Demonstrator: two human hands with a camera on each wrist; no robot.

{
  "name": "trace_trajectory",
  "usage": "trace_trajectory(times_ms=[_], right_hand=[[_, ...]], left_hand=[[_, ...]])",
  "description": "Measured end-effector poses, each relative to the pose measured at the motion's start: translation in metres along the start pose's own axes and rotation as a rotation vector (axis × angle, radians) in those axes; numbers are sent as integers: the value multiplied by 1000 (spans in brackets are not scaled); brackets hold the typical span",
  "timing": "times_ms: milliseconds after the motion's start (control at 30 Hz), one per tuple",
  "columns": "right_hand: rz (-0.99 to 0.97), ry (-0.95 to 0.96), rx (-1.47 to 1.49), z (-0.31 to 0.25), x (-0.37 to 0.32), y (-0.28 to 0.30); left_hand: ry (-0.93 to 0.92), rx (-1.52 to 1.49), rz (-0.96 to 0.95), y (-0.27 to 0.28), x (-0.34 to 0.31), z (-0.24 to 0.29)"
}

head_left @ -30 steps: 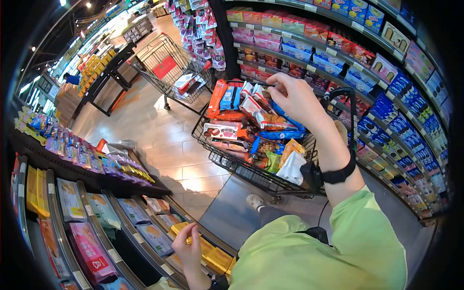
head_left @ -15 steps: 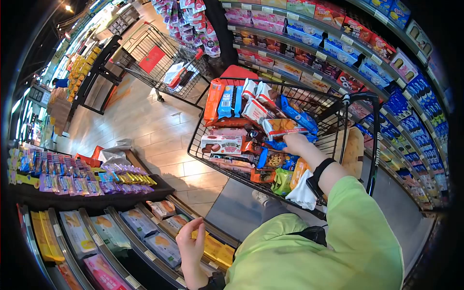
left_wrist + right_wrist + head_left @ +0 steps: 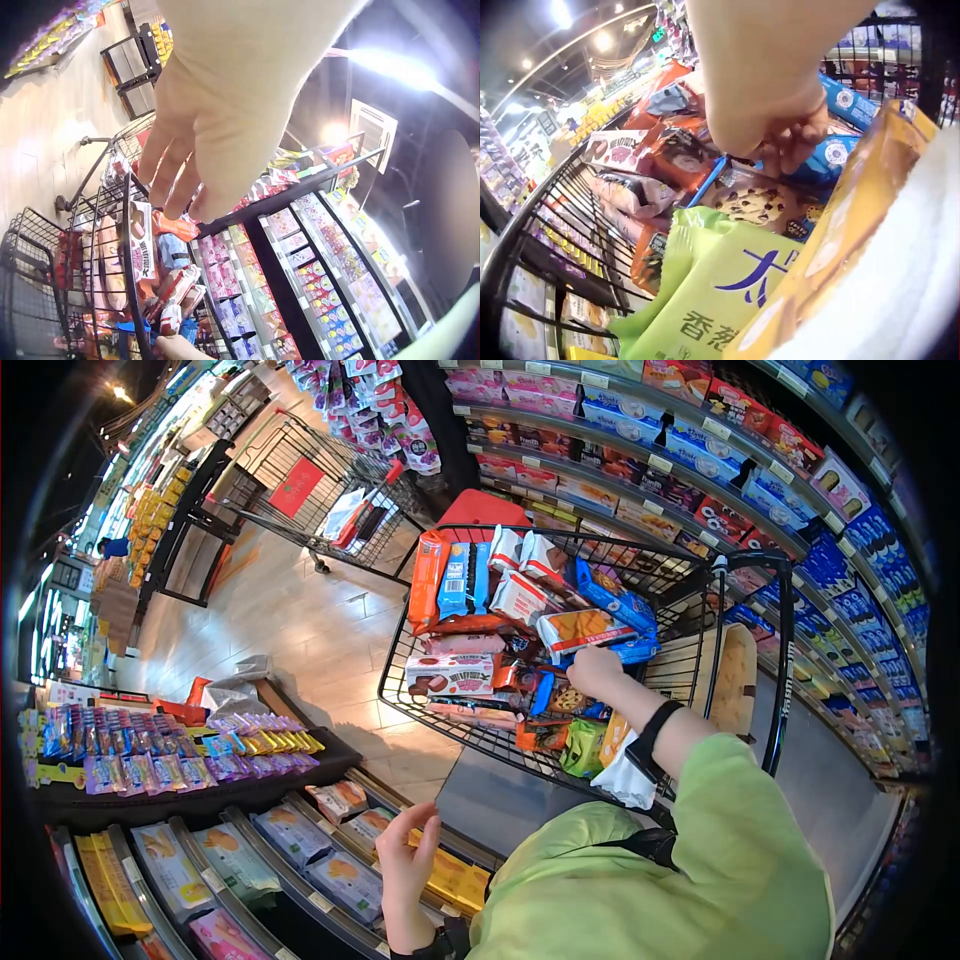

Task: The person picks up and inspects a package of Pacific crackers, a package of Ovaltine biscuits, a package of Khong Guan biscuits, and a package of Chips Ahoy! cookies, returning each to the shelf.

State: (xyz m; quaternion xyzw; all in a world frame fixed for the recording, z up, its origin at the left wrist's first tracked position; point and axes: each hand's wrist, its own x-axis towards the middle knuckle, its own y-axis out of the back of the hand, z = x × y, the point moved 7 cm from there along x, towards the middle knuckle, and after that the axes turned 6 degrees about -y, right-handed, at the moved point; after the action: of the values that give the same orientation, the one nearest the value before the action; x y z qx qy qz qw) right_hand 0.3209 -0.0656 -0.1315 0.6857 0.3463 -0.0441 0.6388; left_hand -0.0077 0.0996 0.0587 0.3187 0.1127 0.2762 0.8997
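My right hand (image 3: 597, 672) is down in the shopping cart (image 3: 400, 685) among bagged snacks. In the right wrist view its curled fingers (image 3: 791, 146) grip the top edge of a blue-edged cookie pack (image 3: 750, 206) with a chocolate-chip cookie printed on it; the thumb is hidden. A biscuit pack (image 3: 580, 630) with a white and orange front lies just beyond the hand, beside blue packs (image 3: 615, 600). Nearer me are a green bag (image 3: 583, 745) and a yellow-brown pack (image 3: 847, 240). My left hand (image 3: 407, 865), holding nothing, hovers over the low shelf with fingers loosely bent.
Shelves of boxed biscuits (image 3: 690, 450) line the right side. Another cart (image 3: 330, 500) stands behind the near one on the wooden floor (image 3: 290, 620). At lower left are slanted shelves of flat packs (image 3: 170, 860) and a rack of small candy bags (image 3: 150, 745).
My right hand has come down from above the cart's far side onto the packs, then shifted slightly left. The left hand has risen a little away from the low shelf; the view has turned.
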Motion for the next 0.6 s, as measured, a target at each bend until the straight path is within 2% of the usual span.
trace_trajectory(times_ms=[100, 167, 200, 267, 333, 400, 467, 500, 533, 567, 600], right_hand=[[30, -39, 22, 0, -27, 62], [68, 38, 103, -7, -50, 116], [24, 115, 175, -13, -66, 141], [-46, 365, 327, -40, -111, 178], [-181, 682, 433, -77, -165, 196], [-151, 1120, 425, -114, -217, 195], [-259, 1300, 498, -145, -260, 182], [-181, 1443, 517, -158, -282, 179], [-281, 1456, 532, -170, -300, 171], [-298, 1595, 551, -183, -318, 163], [-325, 1737, 575, -193, -335, 156]], left_hand=[[46, -65, 7, 3, -10, -7], [124, -169, 12, 8, -19, -14], [123, -169, 19, 11, -23, -15], [208, -355, 57, 13, -34, -28], [193, -420, 70, 14, -44, -30], [366, -618, 98, 13, -57, -37], [412, -665, 89, 14, -72, -45], [442, -929, 28, 6, -79, -46], [459, -1192, -25, 3, -87, -42], [447, -1308, 32, 5, -91, -31], [440, -1557, 18, 6, -107, -43]])
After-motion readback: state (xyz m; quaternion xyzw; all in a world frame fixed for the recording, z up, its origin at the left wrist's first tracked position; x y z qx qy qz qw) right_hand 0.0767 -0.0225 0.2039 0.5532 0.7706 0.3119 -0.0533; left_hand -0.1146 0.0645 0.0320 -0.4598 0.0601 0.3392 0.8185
